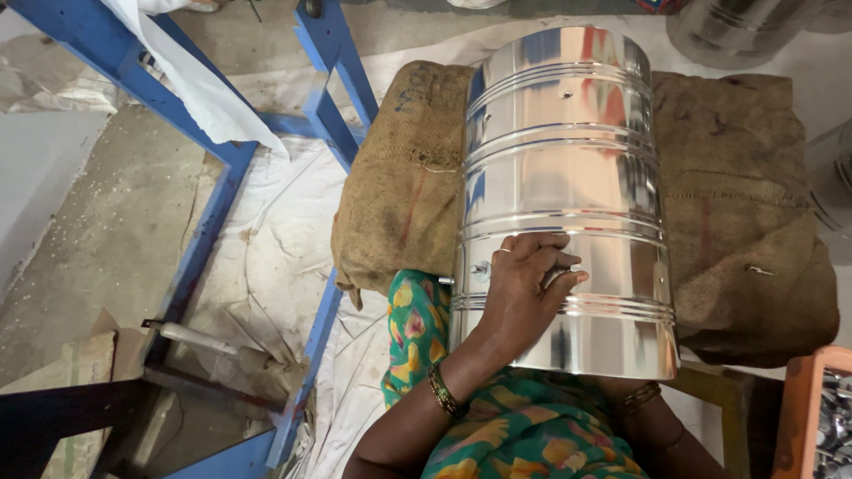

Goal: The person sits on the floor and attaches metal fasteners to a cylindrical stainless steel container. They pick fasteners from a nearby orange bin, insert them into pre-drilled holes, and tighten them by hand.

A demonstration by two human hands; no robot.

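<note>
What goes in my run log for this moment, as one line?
left hand: on steel drum | right hand: hidden | drum: lying on burlap sack

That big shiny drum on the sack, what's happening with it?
A person has a steel drum lying on its side across a burlap sack. Their left hand rests on the drum's wall, fingers pinching a small fitting beside a bolt that sticks out of the metal. The right hand is hidden behind the drum; only the forearm with bangles shows. A blue metal frame stands to the left.
</note>
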